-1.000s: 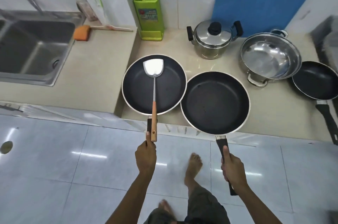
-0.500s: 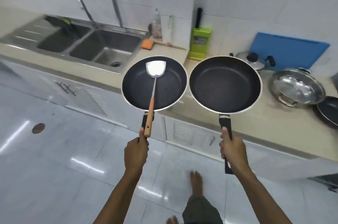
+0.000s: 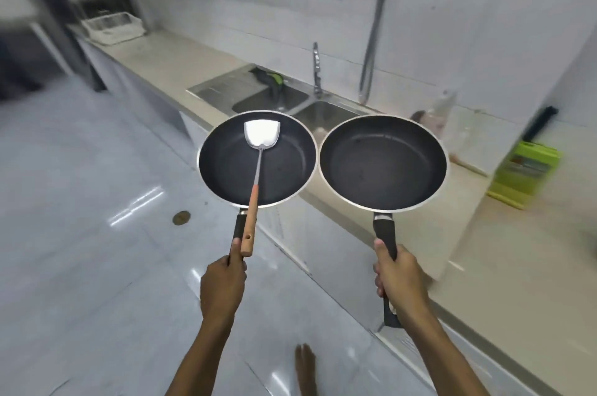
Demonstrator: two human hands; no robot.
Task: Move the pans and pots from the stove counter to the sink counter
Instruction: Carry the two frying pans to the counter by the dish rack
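above the floor just short of the double sink [image 3: 290, 104], the left hand [image 3: 223, 285] is wrapped around the handle of the left frying pan [image 3: 256, 158], kept level, likely so the metal spatula [image 3: 255, 176] resting in it does not slide out. the right hand [image 3: 399, 279] is closed on the handle of the right frying pan [image 3: 382, 163], beside the first, rims nearly touching. both pans hang in front of the sink, not yet set on the sink counter [image 3: 168, 62].
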